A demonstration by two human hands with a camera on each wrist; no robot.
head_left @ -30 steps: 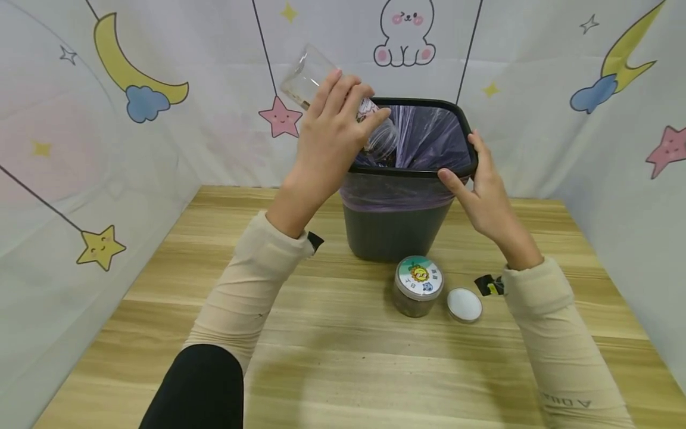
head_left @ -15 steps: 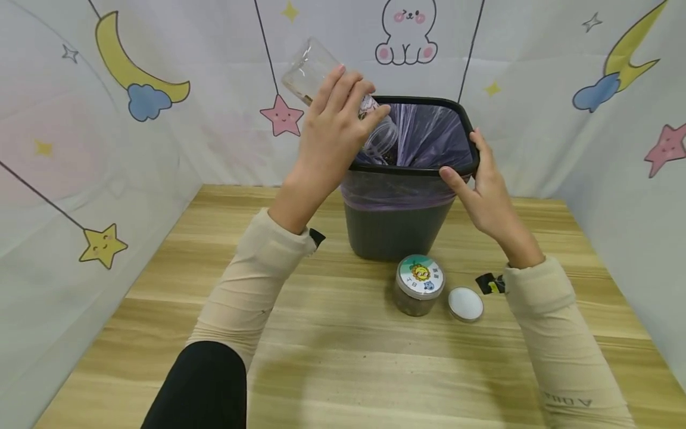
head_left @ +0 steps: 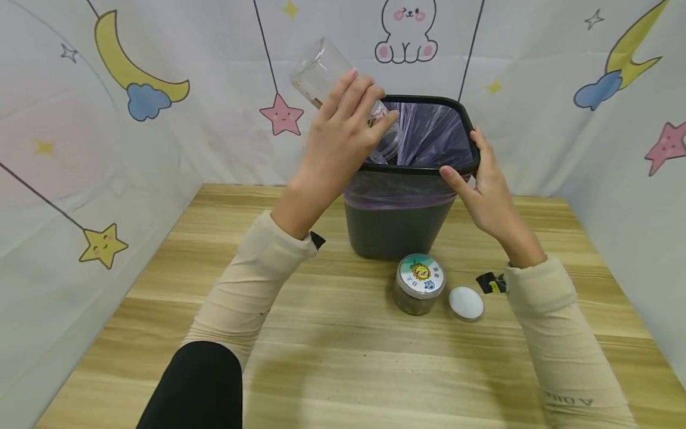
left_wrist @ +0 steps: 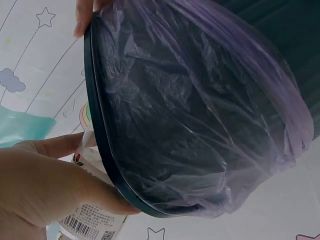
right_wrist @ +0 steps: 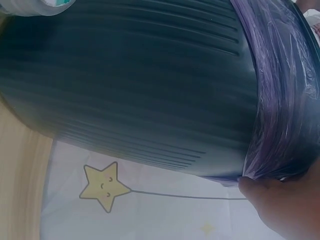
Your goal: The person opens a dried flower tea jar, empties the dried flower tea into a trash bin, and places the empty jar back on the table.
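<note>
My left hand (head_left: 343, 128) grips a clear plastic jar (head_left: 321, 65) with a printed label. The jar is tilted, its mouth pointing down into the trash can (head_left: 399, 229). A little brown residue clings inside its lower wall. In the left wrist view, the label with a barcode (left_wrist: 90, 220) shows below the hand. The trash can is dark grey with a black rim and a purple plastic liner (head_left: 434, 137). My right hand (head_left: 485, 193) holds the rim at its right corner, thumb in front. The liner's bottom is hidden.
In front of the trash can stands a lidded jar (head_left: 420, 286) with a cartoon sun label. A round white lid (head_left: 466, 302) lies to its right. The wood-grain table (head_left: 343, 381) is enclosed by printed fabric walls (head_left: 225, 89).
My left hand and the tilted jar have shifted slightly to the right over the trash can. Dark bits seen at the jar's mouth earlier are less visible now. My right hand stays on the rim.
</note>
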